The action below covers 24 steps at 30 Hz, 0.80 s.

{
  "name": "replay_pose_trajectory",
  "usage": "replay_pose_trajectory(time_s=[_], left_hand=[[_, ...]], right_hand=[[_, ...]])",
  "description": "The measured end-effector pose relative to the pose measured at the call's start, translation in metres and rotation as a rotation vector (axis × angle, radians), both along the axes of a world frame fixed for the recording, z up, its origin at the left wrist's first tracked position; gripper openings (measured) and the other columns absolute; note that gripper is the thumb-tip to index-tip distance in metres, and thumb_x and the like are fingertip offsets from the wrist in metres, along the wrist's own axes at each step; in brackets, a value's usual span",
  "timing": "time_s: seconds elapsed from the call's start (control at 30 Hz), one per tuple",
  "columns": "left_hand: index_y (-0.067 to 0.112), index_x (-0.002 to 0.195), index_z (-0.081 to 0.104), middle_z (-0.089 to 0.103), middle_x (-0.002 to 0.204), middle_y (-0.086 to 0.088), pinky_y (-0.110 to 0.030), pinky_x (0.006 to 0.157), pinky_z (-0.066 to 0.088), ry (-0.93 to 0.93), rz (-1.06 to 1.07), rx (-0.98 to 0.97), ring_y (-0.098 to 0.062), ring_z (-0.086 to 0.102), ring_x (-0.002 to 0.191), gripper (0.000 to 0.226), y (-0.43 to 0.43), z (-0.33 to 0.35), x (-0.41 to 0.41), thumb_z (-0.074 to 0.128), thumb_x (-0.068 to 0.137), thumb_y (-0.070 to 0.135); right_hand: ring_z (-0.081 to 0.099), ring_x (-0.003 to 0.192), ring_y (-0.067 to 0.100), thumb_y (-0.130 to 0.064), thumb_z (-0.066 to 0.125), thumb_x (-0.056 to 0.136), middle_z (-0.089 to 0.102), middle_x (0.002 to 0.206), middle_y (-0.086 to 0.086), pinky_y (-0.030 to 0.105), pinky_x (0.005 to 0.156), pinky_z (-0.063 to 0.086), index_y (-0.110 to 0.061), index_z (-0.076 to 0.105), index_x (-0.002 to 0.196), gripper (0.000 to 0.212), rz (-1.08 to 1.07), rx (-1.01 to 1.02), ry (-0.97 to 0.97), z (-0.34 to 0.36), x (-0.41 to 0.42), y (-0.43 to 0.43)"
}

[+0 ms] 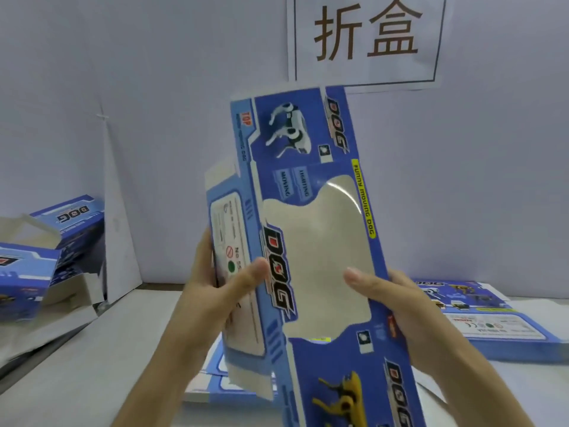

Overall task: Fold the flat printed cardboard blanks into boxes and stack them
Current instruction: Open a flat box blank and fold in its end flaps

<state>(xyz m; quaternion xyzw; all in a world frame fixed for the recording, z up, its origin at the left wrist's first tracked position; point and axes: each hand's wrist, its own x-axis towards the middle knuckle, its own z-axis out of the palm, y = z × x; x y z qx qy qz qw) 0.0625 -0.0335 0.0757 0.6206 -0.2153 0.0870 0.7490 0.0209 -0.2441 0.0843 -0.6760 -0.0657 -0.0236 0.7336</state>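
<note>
I hold a blue printed cardboard blank [295, 167] with a clear window and "DOG" lettering upright in front of me. My left hand [215, 291] grips its left side panel, thumb on the front and fingers behind. On the right edge my right hand [397, 300] pinches the blank, thumb lying on the window. Folded boxes [40, 257] with open flaps are piled at the left. A stack of flat blanks [498, 322] lies at the right, and more flat blanks [212, 383] lie on the table under the held one.
A grey table [107, 365] runs beneath everything. Behind it stands a pale wall [154, 87] with a white paper sign [366, 38] bearing two large characters. A folded white sheet [120, 241] leans against the wall at the left.
</note>
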Motion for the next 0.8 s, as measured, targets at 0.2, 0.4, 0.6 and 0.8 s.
replay_pose_trajectory(time_s=[0.2,0.4,0.6,0.8], left_hand=[[0.034,0.103,0.063,0.074,0.100,-0.003,-0.043,0.067,0.060,0.067,0.037,0.028,-0.027,0.072,0.086,0.084,-0.005,-0.010,0.003,0.093,0.026,0.053],[0.040,0.089,0.068,0.075,0.094,0.001,-0.037,0.058,0.059,0.027,0.140,-0.055,-0.022,0.073,0.079,0.046,-0.004,-0.011,0.004,0.082,0.045,0.036],[0.037,0.090,0.068,0.075,0.096,0.001,-0.036,0.059,0.060,0.008,0.102,-0.038,-0.022,0.073,0.082,0.044,0.000,-0.005,0.002,0.078,0.047,0.034],[0.028,0.104,0.061,0.075,0.096,0.000,-0.034,0.057,0.059,0.005,0.114,0.023,-0.022,0.073,0.080,0.058,0.001,-0.002,0.001,0.077,0.049,0.040]], right_hand=[[0.065,0.045,0.013,-0.030,0.075,0.064,0.070,0.057,0.001,0.017,0.039,0.046,-0.017,0.068,0.074,0.018,-0.081,-0.047,-0.050,0.001,0.003,-0.009],[0.073,0.069,0.027,-0.041,0.075,0.058,0.076,0.084,0.009,0.026,0.050,0.054,-0.021,0.076,0.085,0.034,-0.072,-0.058,-0.166,0.000,0.005,-0.010],[0.073,0.068,0.029,-0.033,0.076,0.059,0.076,0.084,0.010,0.028,0.049,0.055,-0.017,0.071,0.092,0.036,-0.079,0.008,-0.189,0.000,0.005,-0.011],[0.073,0.071,0.028,-0.038,0.075,0.060,0.076,0.085,0.008,0.027,0.052,0.056,-0.020,0.072,0.092,0.037,-0.078,-0.042,-0.183,0.001,0.005,-0.011]])
